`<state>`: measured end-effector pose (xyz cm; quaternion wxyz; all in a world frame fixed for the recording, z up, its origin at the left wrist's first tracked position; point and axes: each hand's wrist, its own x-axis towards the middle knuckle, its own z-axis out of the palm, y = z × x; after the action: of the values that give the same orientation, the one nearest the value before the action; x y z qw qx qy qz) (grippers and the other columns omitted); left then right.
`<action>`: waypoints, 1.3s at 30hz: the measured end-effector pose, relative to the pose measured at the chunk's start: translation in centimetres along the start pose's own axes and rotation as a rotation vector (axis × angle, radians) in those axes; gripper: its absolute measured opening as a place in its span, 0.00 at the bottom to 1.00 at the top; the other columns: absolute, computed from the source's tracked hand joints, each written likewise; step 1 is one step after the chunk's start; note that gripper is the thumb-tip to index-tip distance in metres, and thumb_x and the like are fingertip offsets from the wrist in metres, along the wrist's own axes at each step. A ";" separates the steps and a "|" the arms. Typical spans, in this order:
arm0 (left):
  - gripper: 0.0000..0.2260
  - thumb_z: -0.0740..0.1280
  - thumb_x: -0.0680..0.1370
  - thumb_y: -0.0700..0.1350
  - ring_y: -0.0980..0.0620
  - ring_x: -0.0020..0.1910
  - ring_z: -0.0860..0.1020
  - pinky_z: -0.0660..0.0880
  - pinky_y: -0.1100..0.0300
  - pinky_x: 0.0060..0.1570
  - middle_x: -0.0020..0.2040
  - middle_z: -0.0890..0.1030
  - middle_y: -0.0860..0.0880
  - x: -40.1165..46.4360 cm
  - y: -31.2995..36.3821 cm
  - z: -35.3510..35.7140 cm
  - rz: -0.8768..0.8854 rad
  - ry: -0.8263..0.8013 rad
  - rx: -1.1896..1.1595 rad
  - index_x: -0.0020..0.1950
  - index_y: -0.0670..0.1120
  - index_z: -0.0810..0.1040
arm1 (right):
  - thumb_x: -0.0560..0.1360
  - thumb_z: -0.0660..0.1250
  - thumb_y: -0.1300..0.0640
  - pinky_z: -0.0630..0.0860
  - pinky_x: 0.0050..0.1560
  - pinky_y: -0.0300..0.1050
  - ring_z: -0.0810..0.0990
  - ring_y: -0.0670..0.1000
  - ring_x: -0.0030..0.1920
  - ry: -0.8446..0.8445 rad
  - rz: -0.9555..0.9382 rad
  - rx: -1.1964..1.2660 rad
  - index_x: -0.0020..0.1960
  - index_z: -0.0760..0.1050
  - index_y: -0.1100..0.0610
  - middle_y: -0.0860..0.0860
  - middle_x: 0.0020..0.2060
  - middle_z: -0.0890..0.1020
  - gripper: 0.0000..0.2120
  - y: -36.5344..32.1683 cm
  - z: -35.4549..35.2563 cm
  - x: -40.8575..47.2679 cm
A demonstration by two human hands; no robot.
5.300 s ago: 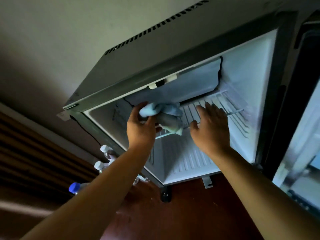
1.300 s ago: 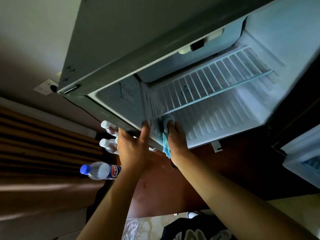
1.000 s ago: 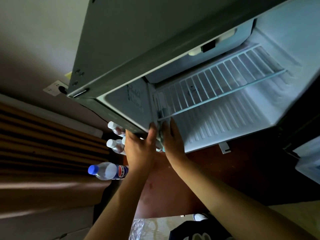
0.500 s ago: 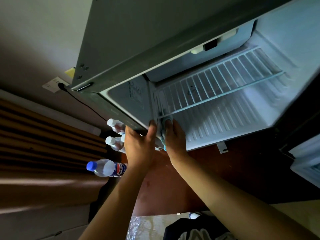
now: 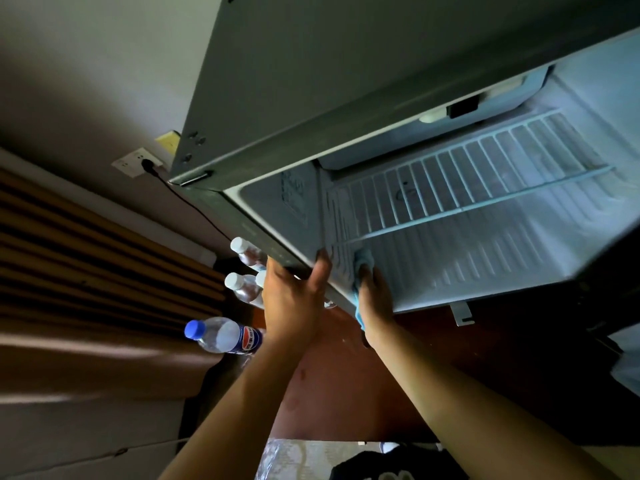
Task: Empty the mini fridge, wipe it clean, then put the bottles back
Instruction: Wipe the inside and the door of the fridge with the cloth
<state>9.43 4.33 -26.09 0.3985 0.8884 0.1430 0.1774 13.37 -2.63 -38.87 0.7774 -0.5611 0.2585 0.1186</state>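
The mini fridge [image 5: 346, 81] stands open with no bottles inside, its white wire shelf [image 5: 467, 188] in place. My left hand [image 5: 294, 306] grips the front edge of the fridge's left wall, thumb inside. My right hand [image 5: 375, 299] holds a light blue cloth [image 5: 363, 259] against the lower inner left wall, and a corner of the cloth hangs below the palm. On the floor to the left of the fridge are a clear bottle with a blue cap [image 5: 221, 336] and white-capped bottles [image 5: 244, 251] [image 5: 239, 287].
A wall socket [image 5: 138, 161] with a black cable sits behind the fridge. Brown striped panelling [image 5: 86, 254] fills the left side. The floor [image 5: 346, 393] under the fridge is red-brown. The open fridge door [image 5: 627, 355] is at the right edge.
Five seconds ago my left hand held the cloth at the shelf. Now my right hand has it low on the left wall, rubbing slightly up and down, while my left hand stays on the wall's edge.
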 end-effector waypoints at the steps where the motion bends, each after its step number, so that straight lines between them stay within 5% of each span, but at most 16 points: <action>1: 0.12 0.71 0.74 0.50 0.67 0.35 0.80 0.69 0.77 0.32 0.34 0.83 0.60 0.0 0.1 0.0 -0.004 -0.006 -0.008 0.48 0.43 0.78 | 0.83 0.56 0.54 0.74 0.57 0.52 0.78 0.61 0.57 0.020 0.007 0.005 0.62 0.75 0.62 0.62 0.56 0.80 0.16 -0.1 -0.2 0.0; 5: 0.16 0.70 0.73 0.53 0.65 0.34 0.81 0.69 0.76 0.32 0.37 0.84 0.53 0.0 0.4 -0.2 -0.021 -0.019 -0.014 0.51 0.41 0.79 | 0.83 0.57 0.55 0.74 0.54 0.50 0.79 0.58 0.53 0.059 -0.024 0.083 0.56 0.77 0.59 0.58 0.50 0.80 0.12 -1.8 -0.2 -0.7; 10: 0.16 0.71 0.73 0.50 0.64 0.36 0.81 0.71 0.75 0.33 0.41 0.84 0.52 -0.2 0.7 -0.2 -0.047 -0.021 -0.054 0.54 0.40 0.78 | 0.81 0.58 0.49 0.75 0.43 0.45 0.81 0.53 0.46 0.013 -0.284 0.069 0.50 0.76 0.54 0.53 0.44 0.82 0.12 -3.5 1.3 -2.6; 16: 0.14 0.72 0.73 0.50 0.61 0.33 0.82 0.73 0.71 0.32 0.38 0.85 0.51 -0.2 1.0 -0.3 -0.067 -0.005 -0.053 0.52 0.42 0.76 | 0.83 0.56 0.55 0.74 0.60 0.58 0.79 0.54 0.58 -0.097 -0.268 0.037 0.63 0.74 0.54 0.55 0.56 0.80 0.12 -3.3 1.2 -2.3; 22: 0.14 0.72 0.74 0.51 0.51 0.36 0.83 0.80 0.52 0.39 0.38 0.84 0.49 -0.1 0.9 -0.2 -0.124 -0.024 -0.002 0.49 0.41 0.77 | 0.82 0.58 0.55 0.75 0.59 0.59 0.81 0.55 0.55 -0.070 -0.148 0.057 0.60 0.78 0.57 0.56 0.52 0.83 0.13 -3.6 0.5 -1.7; 28: 0.15 0.71 0.73 0.50 0.53 0.33 0.82 0.74 0.63 0.33 0.35 0.83 0.49 0.1 0.6 -0.3 -0.097 -0.013 -0.006 0.46 0.37 0.77 | 0.82 0.59 0.52 0.76 0.58 0.56 0.80 0.53 0.58 -0.086 -0.236 -0.003 0.65 0.75 0.53 0.53 0.56 0.83 0.15 -4.8 1.4 -2.5; 35: 0.14 0.72 0.73 0.50 0.53 0.36 0.82 0.75 0.66 0.35 0.38 0.83 0.51 0.0 0.3 0.0 -0.091 0.034 -0.012 0.48 0.41 0.78 | 0.82 0.57 0.51 0.71 0.63 0.55 0.76 0.55 0.62 -0.077 -0.210 -0.007 0.66 0.73 0.55 0.55 0.60 0.79 0.15 -2.6 1.3 -1.2; 39: 0.15 0.71 0.71 0.53 0.57 0.34 0.82 0.73 0.70 0.33 0.36 0.82 0.54 -0.1 0.2 0.1 -0.086 0.047 0.003 0.48 0.42 0.78 | 0.82 0.57 0.54 0.75 0.55 0.56 0.79 0.60 0.52 0.004 -0.047 -0.029 0.53 0.77 0.58 0.62 0.51 0.81 0.12 -1.1 0.4 -0.3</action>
<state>9.36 4.08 -25.96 0.4009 0.8776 0.1906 0.1807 13.72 -2.63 -37.68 0.7713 -0.5783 0.2451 0.1030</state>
